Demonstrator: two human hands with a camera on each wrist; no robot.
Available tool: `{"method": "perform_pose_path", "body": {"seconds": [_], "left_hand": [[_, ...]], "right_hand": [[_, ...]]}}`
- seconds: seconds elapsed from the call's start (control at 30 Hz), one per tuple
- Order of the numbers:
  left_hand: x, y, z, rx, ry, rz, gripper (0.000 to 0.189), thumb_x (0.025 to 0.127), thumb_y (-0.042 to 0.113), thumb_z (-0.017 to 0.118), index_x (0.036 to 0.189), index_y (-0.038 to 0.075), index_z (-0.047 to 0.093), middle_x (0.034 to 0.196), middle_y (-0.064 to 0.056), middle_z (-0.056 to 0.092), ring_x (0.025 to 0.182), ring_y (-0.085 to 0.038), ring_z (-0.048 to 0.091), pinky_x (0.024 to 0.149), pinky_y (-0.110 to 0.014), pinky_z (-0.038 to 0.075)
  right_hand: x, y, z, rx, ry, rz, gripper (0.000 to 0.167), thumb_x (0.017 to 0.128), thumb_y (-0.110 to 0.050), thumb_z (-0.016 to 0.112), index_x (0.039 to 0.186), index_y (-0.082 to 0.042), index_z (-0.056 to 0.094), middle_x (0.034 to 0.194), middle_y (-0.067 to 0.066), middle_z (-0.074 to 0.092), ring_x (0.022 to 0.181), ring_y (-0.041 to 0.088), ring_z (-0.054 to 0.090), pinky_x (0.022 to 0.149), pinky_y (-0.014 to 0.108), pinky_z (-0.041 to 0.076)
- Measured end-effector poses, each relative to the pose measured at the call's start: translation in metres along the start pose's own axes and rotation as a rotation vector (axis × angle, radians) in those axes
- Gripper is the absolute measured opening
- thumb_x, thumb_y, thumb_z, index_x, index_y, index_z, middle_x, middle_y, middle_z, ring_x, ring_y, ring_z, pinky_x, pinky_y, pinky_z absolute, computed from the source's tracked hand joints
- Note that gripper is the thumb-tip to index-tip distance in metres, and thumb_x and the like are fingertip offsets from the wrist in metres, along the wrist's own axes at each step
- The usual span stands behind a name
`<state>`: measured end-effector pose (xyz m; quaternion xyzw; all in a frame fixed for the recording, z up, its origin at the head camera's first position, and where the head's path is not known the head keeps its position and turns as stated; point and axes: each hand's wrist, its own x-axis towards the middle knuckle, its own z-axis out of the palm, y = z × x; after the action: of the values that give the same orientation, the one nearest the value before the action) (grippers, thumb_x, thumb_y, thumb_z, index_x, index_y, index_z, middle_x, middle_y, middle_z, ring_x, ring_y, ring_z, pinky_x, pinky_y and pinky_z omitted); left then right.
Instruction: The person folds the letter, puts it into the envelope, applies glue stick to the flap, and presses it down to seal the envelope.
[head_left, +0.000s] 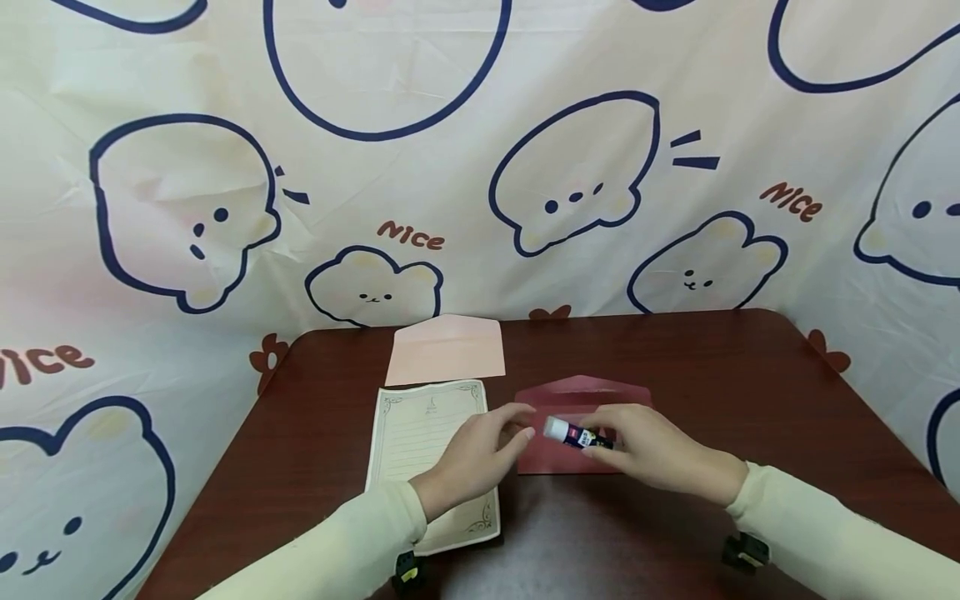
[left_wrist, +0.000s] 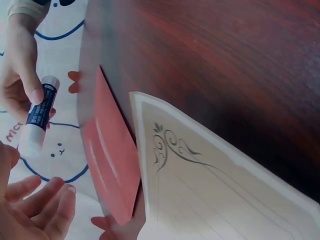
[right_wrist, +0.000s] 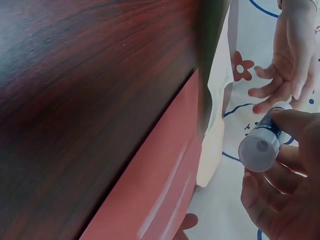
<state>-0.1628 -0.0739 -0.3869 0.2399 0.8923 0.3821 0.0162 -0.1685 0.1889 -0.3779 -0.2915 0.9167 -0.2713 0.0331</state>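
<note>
Between finger and thumb, my right hand holds a glue stick with a dark label, its white end pointing left. My left hand hovers beside that white end, its fingers loosely bent and a small gap from the stick in the head view. Beneath the glue stick lies a red envelope, its pointed flap spread away from me. In the right wrist view, pale streaks run along the envelope. A sheet of lined letter paper with ornate corners lies partly under my left forearm.
A pale pink envelope with its flap raised lies at the far edge of the dark wooden table, behind the letter paper. A white cloth printed with cartoon bears hangs around the table's back and sides.
</note>
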Motion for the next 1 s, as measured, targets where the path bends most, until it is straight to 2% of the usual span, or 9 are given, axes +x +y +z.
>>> {"method": "perform_pose_path", "body": {"seconds": [0.17,0.53,0.7,1.0], "left_hand": [[-0.001,-0.002,0.003,0.120,0.005,0.020,0.030,0.103,0.026,0.056,0.128,0.014,0.066,0.111,0.002,0.074,0.097,-0.009,0.068,0.087,-0.033,0.055],[-0.003,-0.001,0.012,0.202,-0.022,0.030,0.026,0.102,0.028,0.058,0.122,0.014,0.068,0.112,0.002,0.073,0.097,-0.013,0.069,0.082,-0.029,0.055],[-0.004,-0.002,0.018,0.246,-0.029,0.067,0.024,0.101,0.026,0.059,0.120,0.014,0.068,0.110,0.002,0.073,0.093,-0.010,0.068,0.079,-0.026,0.054],[-0.004,-0.003,0.027,0.346,-0.022,0.174,0.022,0.099,0.026,0.060,0.116,0.015,0.069,0.108,0.002,0.074,0.093,-0.007,0.067,0.079,-0.027,0.056]], "right_hand": [[-0.005,0.009,-0.003,0.006,0.012,0.032,0.031,0.093,-0.029,0.074,0.120,-0.016,0.073,0.094,-0.010,0.066,0.069,0.001,0.050,0.057,0.020,0.047],[-0.010,0.022,-0.012,0.022,0.043,0.065,0.031,0.092,-0.027,0.074,0.120,-0.012,0.073,0.095,-0.008,0.068,0.076,0.004,0.053,0.061,0.021,0.048],[-0.013,0.025,-0.017,0.054,0.073,0.081,0.031,0.091,-0.026,0.075,0.117,-0.010,0.073,0.090,-0.007,0.066,0.075,0.005,0.052,0.060,0.021,0.048],[-0.019,0.038,-0.021,0.063,0.084,0.150,0.030,0.091,-0.024,0.076,0.116,-0.008,0.073,0.086,-0.003,0.064,0.070,0.007,0.050,0.055,0.022,0.045]]}}
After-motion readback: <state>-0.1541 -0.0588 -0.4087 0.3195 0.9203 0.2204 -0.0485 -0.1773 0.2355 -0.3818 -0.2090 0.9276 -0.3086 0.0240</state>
